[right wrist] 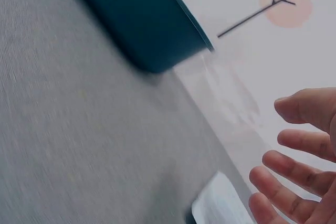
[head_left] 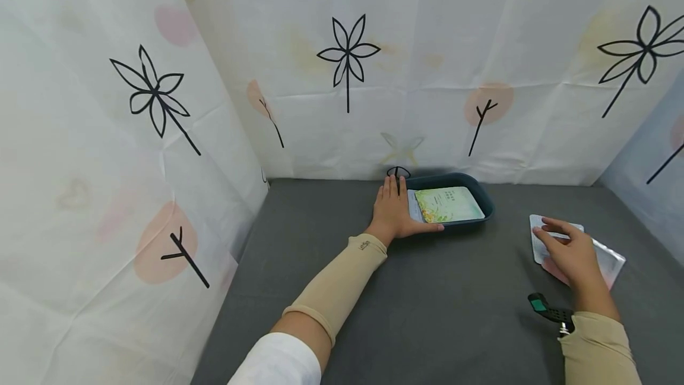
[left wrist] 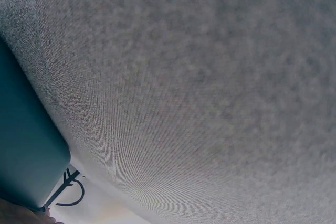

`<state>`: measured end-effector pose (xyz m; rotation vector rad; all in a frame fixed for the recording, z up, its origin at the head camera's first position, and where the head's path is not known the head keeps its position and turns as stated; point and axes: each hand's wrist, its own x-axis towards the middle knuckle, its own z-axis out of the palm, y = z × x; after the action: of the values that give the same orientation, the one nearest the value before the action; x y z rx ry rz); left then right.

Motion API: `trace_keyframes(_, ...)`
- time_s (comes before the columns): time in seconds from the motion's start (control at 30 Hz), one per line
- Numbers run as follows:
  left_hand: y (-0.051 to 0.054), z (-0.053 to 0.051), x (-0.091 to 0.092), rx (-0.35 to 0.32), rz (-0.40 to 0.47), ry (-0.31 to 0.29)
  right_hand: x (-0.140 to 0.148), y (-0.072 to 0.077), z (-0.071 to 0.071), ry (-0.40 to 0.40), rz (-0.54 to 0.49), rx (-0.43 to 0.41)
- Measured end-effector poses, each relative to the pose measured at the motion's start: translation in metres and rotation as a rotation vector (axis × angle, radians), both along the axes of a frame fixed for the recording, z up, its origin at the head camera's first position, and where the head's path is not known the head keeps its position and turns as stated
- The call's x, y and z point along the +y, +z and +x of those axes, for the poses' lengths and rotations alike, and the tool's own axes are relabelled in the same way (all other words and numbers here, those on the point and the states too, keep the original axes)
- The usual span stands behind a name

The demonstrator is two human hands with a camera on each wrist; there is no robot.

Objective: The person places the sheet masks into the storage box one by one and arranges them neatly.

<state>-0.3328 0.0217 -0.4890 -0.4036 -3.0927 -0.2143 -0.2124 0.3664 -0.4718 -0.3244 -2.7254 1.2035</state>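
Observation:
A dark teal tray with raised walls stands at the back of the table. Inside lies a flat green-and-white packet, partly over a pale bluish one. My left hand rests at the tray's left end, fingers straight and thumb stretched along the front rim. At the right, my right hand hovers by a silvery packet and a pink-and-white packet, which overlap on the table. In the right wrist view its loosely bent fingers hold nothing, apart from a pale packet.
The grey tabletop runs back to a printed cloth wall. More cloth hangs along the left side and the right side. A black-and-green device sticks out from the right wrist.

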Motion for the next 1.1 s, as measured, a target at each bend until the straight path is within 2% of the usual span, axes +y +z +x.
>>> trace_keyframes(0.1,-0.001,-0.002,0.001,-0.024,-0.006,0.005,0.011,-0.001,0.004,-0.037,0.023,-0.018)
trace_keyframes(0.2,-0.002,-0.002,0.001,-0.014,-0.004,0.004,0.025,-0.001,0.009,-0.077,0.021,-0.039)
trace_keyframes(0.37,0.0,0.003,-0.001,0.022,0.015,-0.006,0.041,0.004,0.02,-0.187,0.019,-0.128)
trace_keyframes(0.57,0.0,0.003,-0.001,0.018,0.023,-0.004,0.051,0.004,0.029,-0.32,0.05,-0.223)
trace_keyframes(0.67,-0.001,0.001,-0.001,0.001,0.018,-0.002,0.059,0.001,0.035,-0.327,0.126,-0.262)
trace_keyframes(0.8,-0.001,0.001,-0.001,-0.005,0.012,-0.006,0.071,-0.004,0.044,-0.298,0.22,-0.288)
trace_keyframes(1.1,0.001,0.004,-0.002,0.028,0.023,-0.009,0.081,-0.006,0.055,-0.276,0.261,-0.304)
